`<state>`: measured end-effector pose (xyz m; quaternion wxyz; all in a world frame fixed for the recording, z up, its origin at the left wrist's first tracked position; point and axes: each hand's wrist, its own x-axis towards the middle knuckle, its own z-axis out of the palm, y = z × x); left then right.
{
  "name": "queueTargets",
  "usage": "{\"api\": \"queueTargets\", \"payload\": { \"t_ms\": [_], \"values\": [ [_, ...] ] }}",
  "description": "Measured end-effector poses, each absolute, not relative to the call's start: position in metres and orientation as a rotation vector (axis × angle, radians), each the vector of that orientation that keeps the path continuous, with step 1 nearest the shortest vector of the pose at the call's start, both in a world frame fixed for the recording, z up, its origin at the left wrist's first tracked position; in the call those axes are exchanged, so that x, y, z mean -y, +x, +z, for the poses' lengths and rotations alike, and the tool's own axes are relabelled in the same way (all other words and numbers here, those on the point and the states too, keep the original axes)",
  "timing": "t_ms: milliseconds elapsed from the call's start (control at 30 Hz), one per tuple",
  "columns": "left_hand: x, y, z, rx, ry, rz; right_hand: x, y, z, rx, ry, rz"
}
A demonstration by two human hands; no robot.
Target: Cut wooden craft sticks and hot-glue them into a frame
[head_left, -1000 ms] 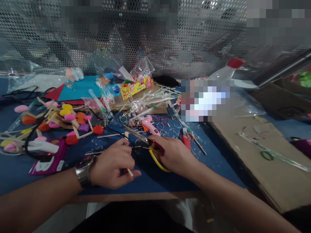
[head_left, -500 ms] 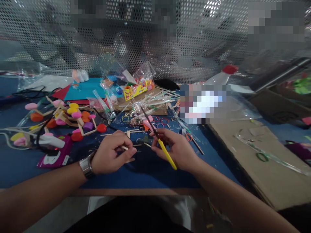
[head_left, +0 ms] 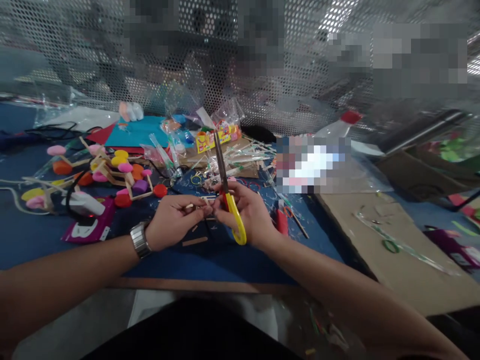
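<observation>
My right hand (head_left: 245, 212) is closed on yellow-handled scissors (head_left: 235, 217), whose dark blades point up and away from me. My left hand (head_left: 178, 220) pinches a thin wooden stick (head_left: 189, 206) between thumb and fingers. The fingertips of both hands meet or nearly meet over the blue table (head_left: 157, 270); what lies between them is too small to make out. A flat strip of wood (head_left: 195, 241) rests on the table just below my hands. Thin sticks lie behind my fingers, partly hidden.
To the left stands a stick model with coloured discs (head_left: 120, 158), behind a purple power strip (head_left: 90, 225) with a white plug. Loose sticks (head_left: 247, 152) and a yellow packet (head_left: 213, 140) lie farther back. A red-handled tool (head_left: 281, 220) and cardboard (head_left: 375, 240) are on the right.
My right hand has moved left to my left hand, and the scissors have turned more upright. The red-handled tool and the wood strip on the table now show more.
</observation>
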<state>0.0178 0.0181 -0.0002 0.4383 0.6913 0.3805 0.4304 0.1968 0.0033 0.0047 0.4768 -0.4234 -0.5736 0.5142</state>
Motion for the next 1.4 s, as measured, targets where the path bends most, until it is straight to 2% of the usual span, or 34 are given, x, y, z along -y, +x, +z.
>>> {"api": "queueTargets", "payload": {
  "t_ms": [200,400,733,1067,1400],
  "values": [
    [-0.028,0.012,-0.004,-1.004,1.555,1.164,0.003,0.216,-0.003,1.507,-1.043,1.134],
    [-0.032,0.013,-0.013,-0.924,1.445,1.197,0.015,0.238,-0.014,1.518,-0.930,1.230],
    [-0.021,0.011,-0.007,-0.843,1.301,1.066,0.011,0.243,-0.015,1.853,-0.947,0.822],
    [-0.013,0.005,-0.011,-0.787,1.727,1.072,0.006,0.240,-0.013,2.020,-0.959,0.491],
    [-0.015,0.004,-0.002,-0.778,2.013,1.107,0.005,0.240,-0.010,2.074,-0.880,0.483]
  ]
}}
